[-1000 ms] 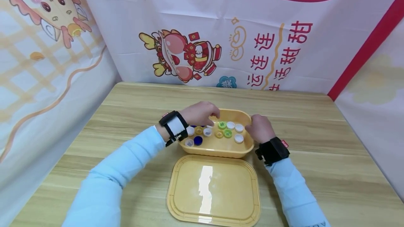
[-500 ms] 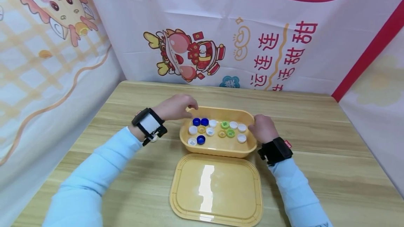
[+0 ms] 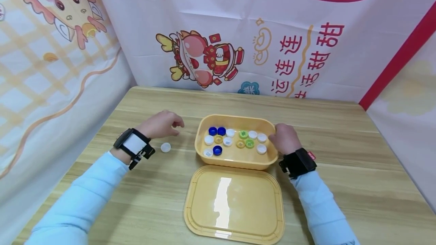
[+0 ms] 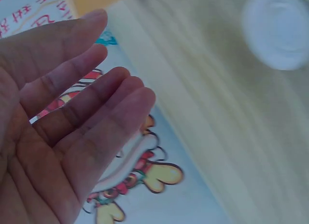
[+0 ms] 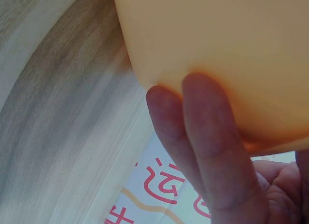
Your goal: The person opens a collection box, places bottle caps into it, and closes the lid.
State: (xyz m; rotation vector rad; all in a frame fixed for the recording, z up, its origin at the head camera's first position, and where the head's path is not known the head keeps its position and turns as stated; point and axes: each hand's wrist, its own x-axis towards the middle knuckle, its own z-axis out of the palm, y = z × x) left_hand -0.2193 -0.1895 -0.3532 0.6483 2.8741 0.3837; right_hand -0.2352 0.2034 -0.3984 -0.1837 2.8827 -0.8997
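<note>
My left hand (image 3: 161,124) hovers over the table left of the box, fingers loosely bent with nothing between them, as the left wrist view (image 4: 91,103) also shows. Just below it a white bottle cap (image 3: 165,147) lies on the wood. My right hand (image 3: 285,138) grips the right end of a yellow plastic box (image 3: 235,160); in the right wrist view two fingers (image 5: 207,113) press its outer wall. Inside the box lie several caps: white (image 3: 262,149), dark blue (image 3: 217,150), green (image 3: 249,144) and yellow (image 3: 240,144).
A flat yellow lid (image 3: 235,203) lies on the wooden table (image 3: 340,143) in front of the box. Printed cloth (image 3: 218,18) hangs behind the table and on both sides.
My left hand has moved left out of the box to beside it, and the white cap on the table has come into sight. My right hand stays on the box.
</note>
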